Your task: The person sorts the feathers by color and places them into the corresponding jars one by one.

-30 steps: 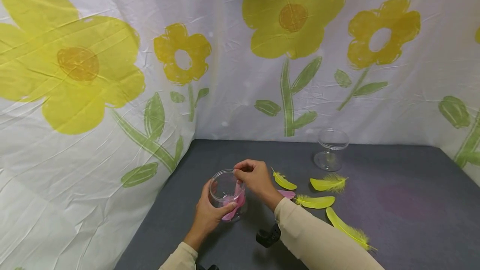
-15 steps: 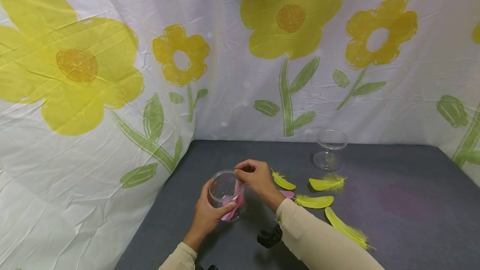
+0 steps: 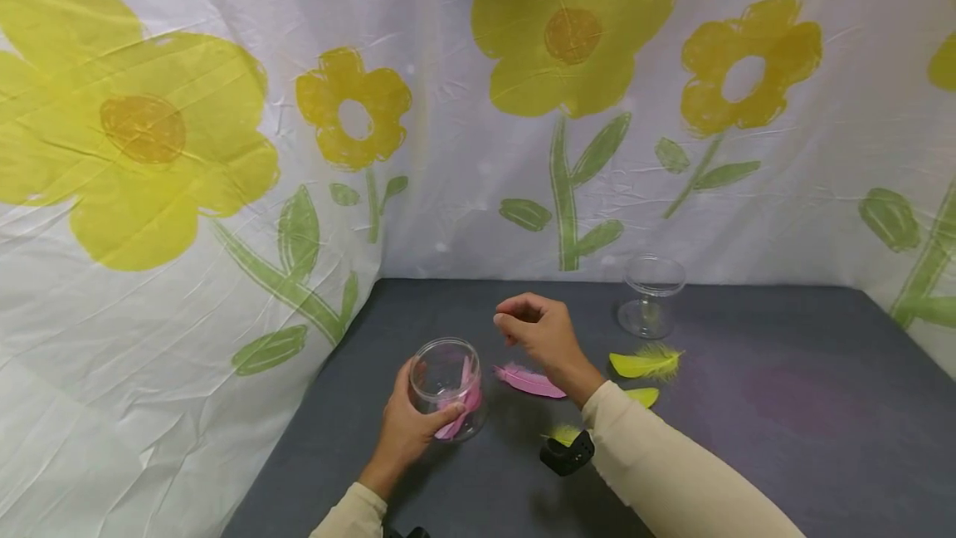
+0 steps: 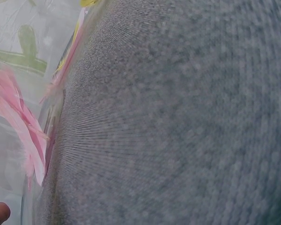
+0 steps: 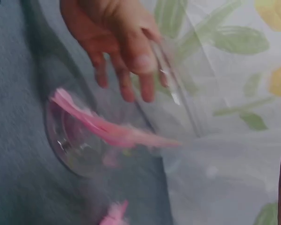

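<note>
My left hand grips a clear footed cup around its side, thumb across the front. Pink feathers stand inside it, leaning against the wall. In the right wrist view a pink feather lies slanted in the cup, with the fingers of my left hand around the cup's side. The left wrist view shows pink feathers close up through the clear wall. My right hand hovers to the right of the cup, fingers loosely bent and nothing visible in them. Just below it, a pink feather lies on the table.
A second clear footed cup stands at the back right. Yellow feathers lie on the dark table to the right, some partly hidden by my right arm. A flower-printed white curtain closes off the back and left side.
My right hand has left the cup's rim and moved to the right and up, off the pink feather now standing inside. The left hand keeps its grip on the cup.
</note>
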